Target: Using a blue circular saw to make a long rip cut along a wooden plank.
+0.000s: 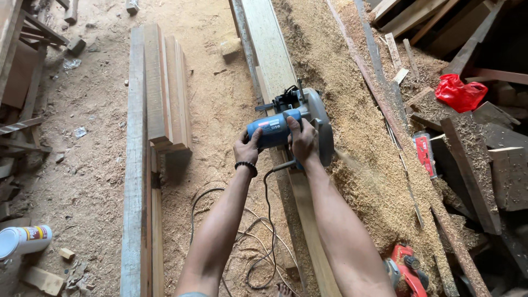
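A blue and grey circular saw rests on a long pale wooden plank that runs from the top of the view down between my arms. My left hand grips the blue motor housing from the left side; a black band is on that wrist. My right hand wraps the saw's handle next to the grey blade guard. Sawdust sprays to the right of the blade. The saw's black cord loops down over the floor between my forearms.
Stacked planks lie to the left on sawdust-covered ground. A thick sawdust heap, scrap boards, a red bag and a red power tool are on the right. A white can lies at lower left.
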